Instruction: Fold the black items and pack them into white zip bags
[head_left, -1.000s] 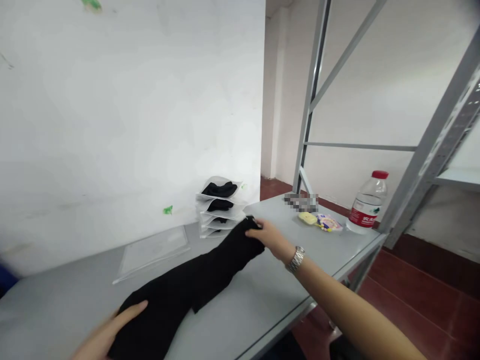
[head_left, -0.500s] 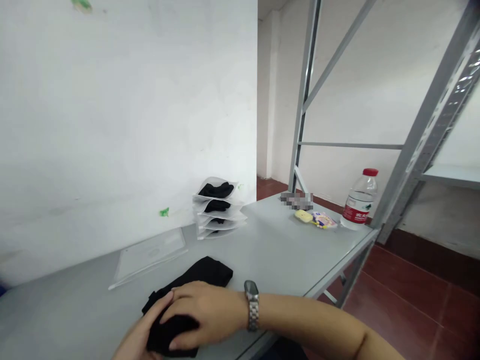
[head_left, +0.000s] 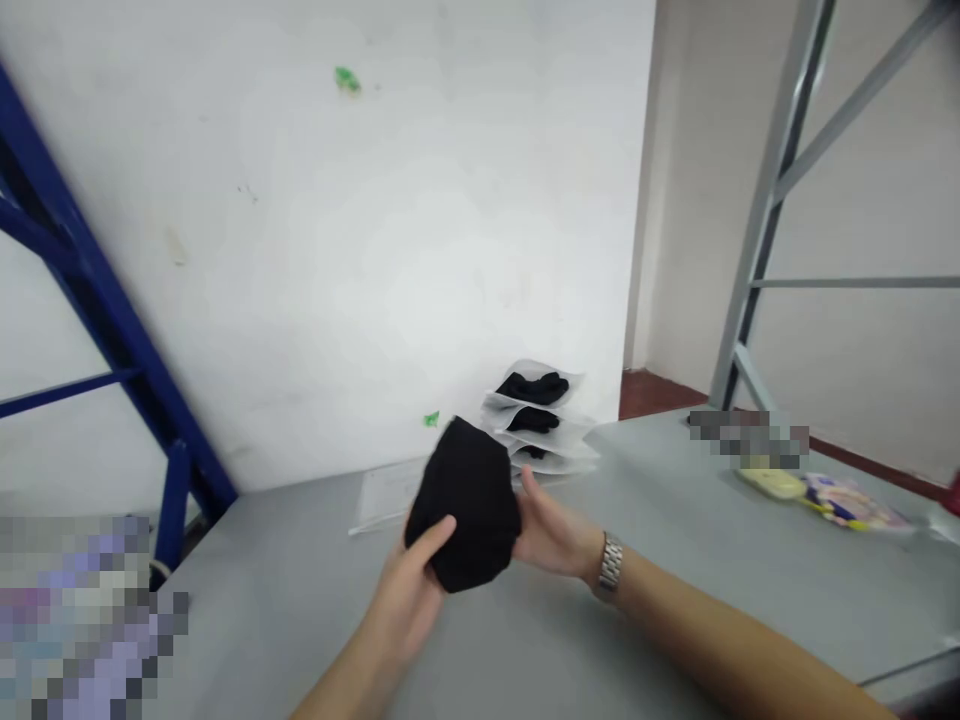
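Observation:
A folded black cloth garment (head_left: 469, 510) is held up above the table in a compact bundle. My left hand (head_left: 416, 585) grips its lower left side, thumb across the front and the other fingers behind. On the right edge, my right hand (head_left: 551, 530) clasps the bundle with its thumb pointing up; its fingertips are hidden behind the cloth. Beyond the bundle lies a flat clear zip bag (head_left: 382, 497), partly covered from view. Close behind on the right stands a stack of frosted zip bags (head_left: 559, 432) with black cloth inside.
The grey table (head_left: 300, 600) meets a white wall (head_left: 375, 250). On its right are a yellow item (head_left: 772, 480) and a colourful packet (head_left: 851, 503). A blue metal frame (head_left: 112, 290) rises at left, a grey frame (head_left: 757, 230) at right. Blurred patches hide other things.
The black garment has been lifted off the table, now folded into a smaller bundle between both hands. The view has turned left, bringing the blue frame in and losing most of the bottle.

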